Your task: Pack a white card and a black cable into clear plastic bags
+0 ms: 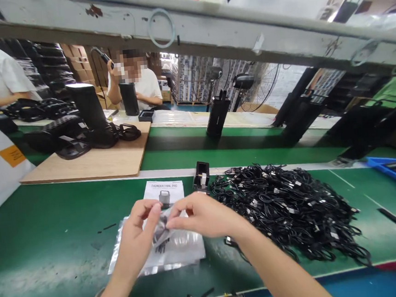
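We are looking down at our two bare hands, meeting over a green-topped workbench (pixel 43 245). Our left hand (pixel 136 237) and right hand (pixel 204 215) are each closed to a tight pinch, thumb against fingers, on a small clear plastic bag (pixel 161 230) with a coil of black cable (pixel 160 237) showing inside it, held at the middle of the view. A pinch like this seems suited to thin film, which a full fist would crumple. Whether the bag is sealed we cannot tell. Under the hands lies a wider silver-clear plastic bag (pixel 189 248), flat on the bench, apparently placed right where the hands work. At twelve o'clock sits a white printed leaflet (pixel 163 191) headed THUNDER TRAIL PRO, with a black tape dispenser (pixel 201 176) just beside it, within easy reach. At three o'clock a large heap of black cables with white tags (pixel 279 210) lies close to our right forearm, near enough to draw from without stretching. Farther off at two o'clock, a blue tray (pixel 390 168) holds dark rods, and at eleven o'clock a co-worker in a white shirt (pixel 144 86) raises a black hand-held tool (pixel 106 58)
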Available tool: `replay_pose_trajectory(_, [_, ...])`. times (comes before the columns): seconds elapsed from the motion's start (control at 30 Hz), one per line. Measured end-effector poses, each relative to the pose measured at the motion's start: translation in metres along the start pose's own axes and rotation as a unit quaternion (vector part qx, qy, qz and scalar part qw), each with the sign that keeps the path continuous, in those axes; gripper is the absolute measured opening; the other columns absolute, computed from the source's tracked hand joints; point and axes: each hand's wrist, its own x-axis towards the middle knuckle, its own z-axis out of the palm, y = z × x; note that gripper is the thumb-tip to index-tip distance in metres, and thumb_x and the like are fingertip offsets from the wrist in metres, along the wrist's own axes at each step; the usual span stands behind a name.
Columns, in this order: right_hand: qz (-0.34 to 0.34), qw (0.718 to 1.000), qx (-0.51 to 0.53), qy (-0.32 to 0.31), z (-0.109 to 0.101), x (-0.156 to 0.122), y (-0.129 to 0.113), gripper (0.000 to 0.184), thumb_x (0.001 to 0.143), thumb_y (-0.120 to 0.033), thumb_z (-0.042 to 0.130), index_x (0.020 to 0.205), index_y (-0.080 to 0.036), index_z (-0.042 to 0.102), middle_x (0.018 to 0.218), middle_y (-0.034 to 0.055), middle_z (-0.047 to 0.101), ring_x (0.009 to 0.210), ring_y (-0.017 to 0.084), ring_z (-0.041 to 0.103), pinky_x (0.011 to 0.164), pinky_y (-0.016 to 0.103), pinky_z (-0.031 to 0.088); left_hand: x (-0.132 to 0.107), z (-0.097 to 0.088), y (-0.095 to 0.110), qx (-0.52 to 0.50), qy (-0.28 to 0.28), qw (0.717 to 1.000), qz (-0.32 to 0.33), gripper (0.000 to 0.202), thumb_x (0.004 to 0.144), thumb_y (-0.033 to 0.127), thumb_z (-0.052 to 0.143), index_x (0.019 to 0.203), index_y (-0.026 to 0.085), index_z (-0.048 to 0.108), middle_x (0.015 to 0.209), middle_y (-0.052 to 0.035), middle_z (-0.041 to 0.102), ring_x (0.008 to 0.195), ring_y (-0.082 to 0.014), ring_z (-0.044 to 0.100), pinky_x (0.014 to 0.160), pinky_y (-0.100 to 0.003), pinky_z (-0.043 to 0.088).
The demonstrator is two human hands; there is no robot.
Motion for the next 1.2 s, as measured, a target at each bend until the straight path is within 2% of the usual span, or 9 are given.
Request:
replay_pose_trajectory(0.13, [-0.021,0.999,-0.036,-0.031,-0.030,0.017,-0.035,0.017,0.079,-0.028,0.056,0.072,-0.017,0.067,0.065,-0.0042,0.063,0.060,0.008,0.052,0.056,0.017,0.036,0.006,-0.013,-0.004,-0.107,-0.007,0.992,-0.071,0.039,0.080,0.054,0.043,0.099,0.022,0.054,0.100,-0.0032,0.060,0.098,-0.0197,0.055,0.087,-0.032,0.041])
replay_pose_trajectory(0.27, [-0.049,0.994,-0.020,-0.092,-0.046,0.014,-0.056,0.016,0.079,-0.027,0.056,0.076,-0.016,0.067,0.067,-0.0036,0.063,0.058,0.007,0.051,0.053,0.016,0.036,0.005,-0.009,-0.010,-0.236,-0.149,0.958,-0.068,0.049,0.080,0.058,0.040,0.111,0.022,0.050,0.115,-0.0065,0.056,0.108,-0.0223,0.050,0.094,-0.035,0.036])
replay_pose_trajectory(0.4, [-0.058,0.986,-0.014,-0.156,-0.052,0.004,-0.054,0.019,0.079,-0.031,0.058,0.081,-0.014,0.067,0.072,0.0008,0.065,0.059,0.008,0.052,0.053,0.017,0.038,0.000,0.002,-0.012,-0.353,-0.274,0.890,-0.094,0.059,0.071,0.057,0.056,0.117,0.022,0.045,0.093,-0.0047,0.064,0.089,-0.0201,0.058,0.078,-0.030,0.044])
replay_pose_trajectory(0.57, [-0.104,0.982,-0.041,-0.151,-0.060,-0.012,-0.042,0.011,0.072,-0.025,0.065,0.071,-0.015,0.064,0.108,0.0063,0.056,0.084,0.012,0.055,0.068,0.019,0.043,-0.005,0.007,-0.005,-0.311,-0.217,0.920,-0.103,0.024,0.072,0.041,0.064,0.075,0.018,0.059,0.062,0.0040,0.061,0.055,-0.0075,0.050,0.054,-0.017,0.036])
replay_pose_trajectory(0.7, [-0.104,0.988,-0.071,-0.086,-0.064,-0.024,-0.030,0.010,0.071,-0.020,0.065,0.063,-0.017,0.060,0.118,0.0061,0.048,0.109,0.019,0.046,0.090,0.029,0.037,-0.006,0.002,0.005,-0.190,-0.159,0.967,-0.064,0.033,0.083,0.045,0.046,0.078,0.018,0.065,0.073,-0.0010,0.069,0.068,-0.0124,0.057,0.064,-0.020,0.040])
replay_pose_trajectory(0.8, [-0.055,0.998,-0.037,0.009,-0.054,-0.030,-0.013,0.004,0.075,-0.021,0.061,0.078,-0.020,0.061,0.109,0.0062,0.054,0.103,0.019,0.050,0.087,0.031,0.039,-0.007,0.001,0.008,-0.105,-0.119,0.987,-0.028,0.035,0.086,0.044,0.040,0.085,0.020,0.065,0.085,-0.0019,0.070,0.081,-0.0162,0.058,0.073,-0.022,0.041])
replay_pose_trajectory(0.9, [0.009,0.993,0.060,0.101,-0.028,-0.033,0.011,0.053,0.065,-0.023,0.071,0.112,-0.023,0.048,0.108,0.0054,0.056,0.091,0.018,0.054,0.078,0.030,0.043,-0.006,0.003,0.006,-0.050,-0.085,0.995,-0.005,0.036,0.087,0.043,0.037,0.086,0.021,0.065,0.087,-0.0019,0.070,0.081,-0.0168,0.058,0.075,-0.024,0.041])
replay_pose_trajectory(1.03, [0.093,0.974,0.126,0.162,0.007,-0.030,0.036,0.015,0.073,-0.029,0.062,0.080,-0.016,0.062,0.075,0.0017,0.062,0.069,0.014,0.054,0.065,0.026,0.042,-0.003,0.007,0.001,-0.032,-0.079,0.996,0.009,0.032,0.086,0.040,0.040,0.093,0.020,0.063,0.092,-0.0030,0.070,0.087,-0.0177,0.060,0.080,-0.025,0.043])
replay_pose_trajectory(1.2, [0.092,0.967,0.174,0.161,0.009,-0.027,0.039,0.027,0.082,-0.035,0.050,0.076,-0.015,0.067,0.070,0.0023,0.063,0.065,0.013,0.053,0.060,0.024,0.040,0.001,0.010,-0.003,-0.019,-0.092,0.995,-0.025,0.023,0.075,0.039,0.057,0.085,0.020,0.066,0.083,-0.0021,0.071,0.079,-0.0188,0.063,0.070,-0.025,0.048])
